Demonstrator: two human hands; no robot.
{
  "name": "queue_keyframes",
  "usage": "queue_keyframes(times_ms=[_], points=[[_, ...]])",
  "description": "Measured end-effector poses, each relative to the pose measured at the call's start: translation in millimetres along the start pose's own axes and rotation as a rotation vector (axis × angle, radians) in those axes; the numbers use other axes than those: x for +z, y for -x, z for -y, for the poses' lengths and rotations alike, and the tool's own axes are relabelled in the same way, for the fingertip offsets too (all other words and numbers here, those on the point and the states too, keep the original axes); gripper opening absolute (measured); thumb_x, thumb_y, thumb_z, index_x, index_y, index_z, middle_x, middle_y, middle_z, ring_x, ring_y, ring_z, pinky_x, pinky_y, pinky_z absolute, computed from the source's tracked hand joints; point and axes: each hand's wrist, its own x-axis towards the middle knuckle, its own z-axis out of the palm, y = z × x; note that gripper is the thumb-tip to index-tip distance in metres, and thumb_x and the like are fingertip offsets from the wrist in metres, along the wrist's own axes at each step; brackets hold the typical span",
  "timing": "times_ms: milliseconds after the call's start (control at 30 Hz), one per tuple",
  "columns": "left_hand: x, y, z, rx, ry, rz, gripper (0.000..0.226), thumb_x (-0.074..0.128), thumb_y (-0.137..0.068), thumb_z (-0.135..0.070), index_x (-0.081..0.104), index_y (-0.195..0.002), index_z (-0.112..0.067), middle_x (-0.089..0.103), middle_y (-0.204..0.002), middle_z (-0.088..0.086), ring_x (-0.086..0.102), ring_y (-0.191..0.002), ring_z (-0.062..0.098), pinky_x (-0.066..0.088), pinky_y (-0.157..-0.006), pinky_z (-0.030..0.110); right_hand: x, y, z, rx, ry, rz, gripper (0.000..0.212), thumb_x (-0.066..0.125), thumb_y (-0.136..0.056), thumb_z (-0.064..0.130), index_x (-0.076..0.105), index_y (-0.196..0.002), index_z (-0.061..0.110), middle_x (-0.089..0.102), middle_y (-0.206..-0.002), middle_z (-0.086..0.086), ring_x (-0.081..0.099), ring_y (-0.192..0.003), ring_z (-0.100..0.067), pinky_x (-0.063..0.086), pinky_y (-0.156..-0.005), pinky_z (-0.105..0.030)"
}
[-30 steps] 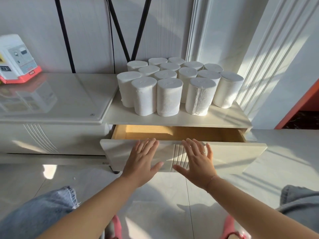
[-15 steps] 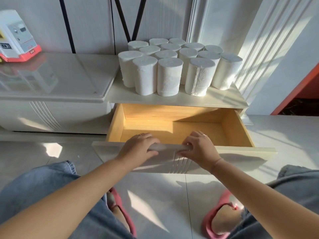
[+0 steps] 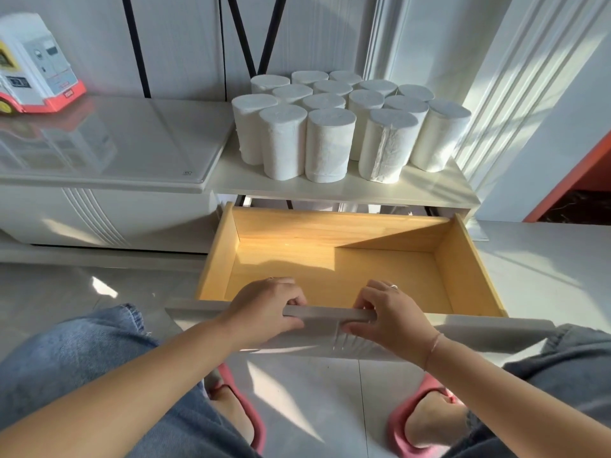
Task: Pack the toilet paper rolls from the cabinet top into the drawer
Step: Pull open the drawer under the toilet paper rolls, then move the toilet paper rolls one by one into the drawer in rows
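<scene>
Head view, drawer stage of the packing task. My left hand (image 3: 264, 309) and right hand (image 3: 393, 314) both curl over the top edge of the drawer front (image 3: 479, 328), fingers hooked inside the rim and thumbs on the outer face, so each hand is closed around that panel and holds nothing else. The drawer (image 3: 446, 259) stands pulled far out of the cabinet; its wooden floor is bare and partly sunlit, with no roll in it. The toilet paper rolls (image 3: 330, 145) stand upright in a tight cluster on the cabinet top (image 3: 439, 190), directly above and behind the open drawer, most touching their neighbours. One front roll (image 3: 385, 147) shows a loose vertical seam in its wrap. To the left, apart from the rolls, a white and red toy vehicle (image 3: 36, 67) rests on the glossy neighbouring surface (image 3: 132, 143).

Progress, as I judge it: the opening step looks finished or nearly so, since the whole cavity is exposed. The packing itself is not yet begun; every visible roll remains to be moved. I expect my next step to require letting go of the front panel and reaching up to the nearest row of rolls.
</scene>
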Motion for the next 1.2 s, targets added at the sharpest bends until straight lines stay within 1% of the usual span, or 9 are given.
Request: queue_keyframes(times_ms=[100, 167, 333, 500, 600, 800, 867, 1033, 1200], points=[[-7, -8, 3, -0.015, 0.020, 0.104, 0.019, 0.073, -0.073, -0.043, 0.064, -0.087, -0.033, 0.055, -0.084, -0.020, 0.052, -0.080, 0.004, 0.038, -0.066, 0.021, -18, -21, 6, -0.001, -0.089, 0.077, 0.049, 0.046, -0.070, 0.078, 0.056, -0.084, 0.032, 0.055, -0.090, 0.011, 0.051, -0.076, -0.006, 0.037, -0.062, -0.013], [-19, -21, 8, -0.060, 0.111, 0.162, 0.024, 0.069, -0.072, -0.054, 0.065, -0.086, -0.035, 0.059, -0.085, -0.020, 0.055, -0.082, 0.003, 0.043, -0.071, 0.023, -35, -55, 8, -0.001, -0.172, -0.071, 0.060, 0.051, -0.072, 0.073, 0.060, -0.106, 0.024, 0.058, -0.105, 0.004, 0.056, -0.090, -0.010, 0.047, -0.077, -0.021], [-46, -52, 57, -0.154, 0.142, -0.216, 0.039, 0.056, -0.089, -0.044, 0.058, -0.121, -0.023, 0.058, -0.122, -0.008, 0.050, -0.116, 0.011, 0.037, -0.091, 0.026, -62, -164, 12, 0.121, -0.437, -0.441, 0.081, 0.073, -0.079, 0.044, 0.035, -0.140, 0.008, 0.043, -0.139, -0.011, 0.045, -0.126, -0.021, 0.038, -0.106, -0.030], [-44, -65, 115, -0.341, -0.011, -0.261, 0.062, 0.040, -0.095, -0.046, 0.024, -0.147, -0.016, 0.020, -0.156, 0.001, 0.016, -0.143, 0.017, 0.017, -0.111, 0.037, -53, -242, 11, 0.206, -0.556, -0.627, 0.107, 0.080, -0.073, 0.036, 0.013, -0.151, 0.009, 0.027, -0.151, -0.013, 0.029, -0.141, -0.027, 0.025, -0.116, -0.035], [-30, -69, 132, -0.387, -0.019, -0.203, 0.071, 0.036, -0.095, -0.050, 0.006, -0.150, -0.017, 0.001, -0.159, -0.002, 0.001, -0.145, 0.015, 0.005, -0.115, 0.036, -46, -269, 7, 0.246, -0.597, -0.734, 0.115, 0.082, -0.069, 0.036, 0.007, -0.152, 0.009, 0.024, -0.154, -0.013, 0.026, -0.142, -0.028, 0.022, -0.114, -0.031], [-17, -73, 142, -0.397, 0.006, -0.211, 0.082, 0.028, -0.087, -0.064, 0.001, -0.149, -0.018, -0.020, -0.152, -0.021, -0.009, -0.143, 0.005, 0.007, -0.113, 0.032, -39, -290, 2, 0.295, -0.662, -0.836, 0.110, 0.082, -0.063, 0.035, 0.018, -0.148, 0.010, 0.032, -0.149, -0.008, 0.029, -0.140, -0.021, 0.023, -0.117, -0.029], [-17, -72, 141, -0.394, 0.037, -0.223, 0.083, 0.028, -0.086, -0.066, 0.003, -0.150, -0.020, -0.019, -0.151, -0.024, -0.010, -0.141, 0.001, 0.008, -0.112, 0.032, -41, -285, 4, 0.276, -0.663, -0.847, 0.103, 0.083, -0.064, 0.033, 0.024, -0.144, 0.007, 0.037, -0.143, -0.007, 0.034, -0.135, -0.020, 0.030, -0.115, -0.036], [-19, -72, 138, -0.417, 0.194, -0.236, 0.077, 0.031, -0.088, -0.064, 0.003, -0.150, -0.028, -0.014, -0.153, -0.026, -0.010, -0.140, -0.004, 0.010, -0.111, 0.033, -30, -230, 21, 0.122, -0.723, -0.710, 0.096, 0.085, -0.065, 0.038, 0.030, -0.138, 0.010, 0.046, -0.133, -0.001, 0.046, -0.124, -0.013, 0.042, -0.106, -0.034], [-25, -75, 135, -0.415, 0.403, -0.308, 0.070, 0.027, -0.088, -0.064, 0.005, -0.149, -0.036, 0.001, -0.156, -0.022, -0.001, -0.140, -0.004, 0.008, -0.114, 0.032, 15, -171, 41, -0.137, -0.630, -0.362, 0.101, 0.083, -0.056, 0.053, 0.022, -0.136, 0.046, 0.039, -0.132, 0.028, 0.041, -0.125, 0.006, 0.036, -0.095, -0.002]])
